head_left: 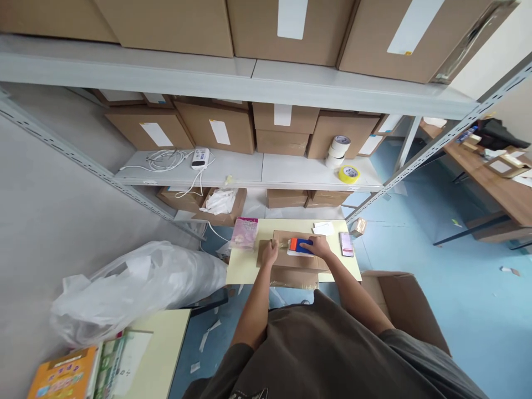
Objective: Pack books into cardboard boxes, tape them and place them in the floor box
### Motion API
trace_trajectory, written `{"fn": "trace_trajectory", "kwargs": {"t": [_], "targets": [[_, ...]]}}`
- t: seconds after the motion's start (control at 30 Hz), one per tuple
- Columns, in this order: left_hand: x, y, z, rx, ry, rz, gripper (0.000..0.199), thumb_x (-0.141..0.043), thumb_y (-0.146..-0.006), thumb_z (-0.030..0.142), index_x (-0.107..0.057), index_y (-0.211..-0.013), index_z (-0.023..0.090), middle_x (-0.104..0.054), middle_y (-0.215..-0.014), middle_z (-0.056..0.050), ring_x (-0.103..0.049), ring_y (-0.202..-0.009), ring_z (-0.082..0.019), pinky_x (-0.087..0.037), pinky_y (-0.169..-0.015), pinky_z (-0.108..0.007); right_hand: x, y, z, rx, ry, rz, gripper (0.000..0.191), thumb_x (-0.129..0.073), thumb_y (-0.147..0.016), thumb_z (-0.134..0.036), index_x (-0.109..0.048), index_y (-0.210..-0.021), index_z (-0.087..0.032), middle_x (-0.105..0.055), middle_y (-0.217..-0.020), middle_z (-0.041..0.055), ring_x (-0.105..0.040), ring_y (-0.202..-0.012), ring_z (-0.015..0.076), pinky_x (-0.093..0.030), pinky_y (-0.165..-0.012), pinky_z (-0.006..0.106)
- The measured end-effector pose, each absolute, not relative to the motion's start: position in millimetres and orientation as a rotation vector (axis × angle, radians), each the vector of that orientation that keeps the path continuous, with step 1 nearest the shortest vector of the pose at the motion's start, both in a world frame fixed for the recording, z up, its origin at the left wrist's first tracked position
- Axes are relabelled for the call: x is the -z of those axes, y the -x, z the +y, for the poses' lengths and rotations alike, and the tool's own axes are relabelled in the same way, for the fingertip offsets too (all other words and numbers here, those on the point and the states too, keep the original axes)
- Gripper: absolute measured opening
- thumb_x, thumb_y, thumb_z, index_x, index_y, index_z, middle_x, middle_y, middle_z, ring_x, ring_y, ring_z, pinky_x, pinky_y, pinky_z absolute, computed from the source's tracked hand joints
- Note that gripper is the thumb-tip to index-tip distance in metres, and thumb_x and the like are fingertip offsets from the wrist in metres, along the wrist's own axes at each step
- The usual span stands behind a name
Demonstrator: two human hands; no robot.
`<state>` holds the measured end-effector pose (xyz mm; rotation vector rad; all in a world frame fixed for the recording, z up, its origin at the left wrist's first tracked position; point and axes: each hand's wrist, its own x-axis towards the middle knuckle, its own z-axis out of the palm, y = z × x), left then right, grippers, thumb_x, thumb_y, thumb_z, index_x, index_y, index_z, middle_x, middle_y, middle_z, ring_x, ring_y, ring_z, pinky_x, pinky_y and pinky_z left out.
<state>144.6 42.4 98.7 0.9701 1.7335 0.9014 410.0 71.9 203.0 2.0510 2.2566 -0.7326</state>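
Observation:
A closed cardboard box (307, 261) lies on the small pale-yellow table (245, 272) in front of me. My right hand (319, 247) is wrapped round a blue and orange tape dispenser (300, 245), held low over the box top. Beneath the dispenser a white label (296, 253) partly shows. From the dispenser's orange end a short shiny strip of packing tape (284, 244) runs left. My left hand (270, 252) is closed at that strip's end, by the box's left side; its fingertips are partly hidden.
A pink packet (245, 233), white papers (323, 228) and a phone (346, 244) lie on the table. Behind stands a metal shelf (291, 170) with boxes and tape rolls (348, 174). An open carton (401, 302) is at right; a large plastic bag (145, 282) is at left.

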Motion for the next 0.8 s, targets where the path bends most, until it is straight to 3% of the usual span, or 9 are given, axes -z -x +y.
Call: {"fn": "trace_trajectory", "kwargs": {"t": [0.13, 0.27, 0.5, 0.8], "targets": [[-101.6, -151.8, 43.3, -0.744, -0.996, 1.841, 0.038, -0.062, -0.097, 0.054, -0.07, -0.111, 0.019, -0.077, -0.121, -0.023, -0.071, -0.12, -0.037, -0.048, -0.101, -0.043, -207.4, -403.3, 80.1, 0.694, -1.943, 2.288, 0.067, -0.062, -0.086, -0.087, -0.08, -0.087, -0.022, -0.08, -0.092, 0.0148, -0.074, -0.092, 0.0316, -0.046, -0.074, 0.033], [-100.5, -151.6, 45.4, -0.669, -1.064, 1.912, 0.037, -0.057, -0.1, 0.053, -0.071, -0.106, 0.019, -0.078, -0.114, -0.024, -0.072, -0.117, -0.038, -0.048, -0.101, -0.043, -212.8, -417.9, 88.1, 0.736, -1.917, 2.27, 0.067, -0.068, -0.08, -0.088, -0.082, -0.091, -0.024, -0.081, -0.09, 0.0137, -0.075, -0.089, 0.0309, -0.048, -0.074, 0.032], [-96.1, -154.8, 53.0, -0.519, -1.202, 1.968, 0.044, -0.044, -0.106, 0.053, -0.071, -0.112, 0.019, -0.077, -0.118, -0.022, -0.071, -0.119, -0.035, -0.049, -0.099, -0.04, -229.7, -505.7, 82.2, 0.61, -1.94, 2.169, 0.062, -0.068, -0.087, -0.081, -0.082, -0.095, -0.021, -0.081, -0.098, 0.0161, -0.074, -0.092, 0.0312, -0.046, -0.073, 0.032], [-91.8, -154.6, 57.7, -0.499, -1.253, 2.027, 0.05, -0.043, -0.105, 0.055, -0.072, -0.119, 0.017, -0.078, -0.108, -0.02, -0.073, -0.11, -0.036, -0.053, -0.095, -0.041, -227.1, -605.3, 68.8, 0.579, -2.025, 2.066, 0.058, -0.071, -0.086, -0.077, -0.081, -0.089, -0.02, -0.079, -0.094, 0.0163, -0.072, -0.088, 0.0293, -0.044, -0.07, 0.031]]}}
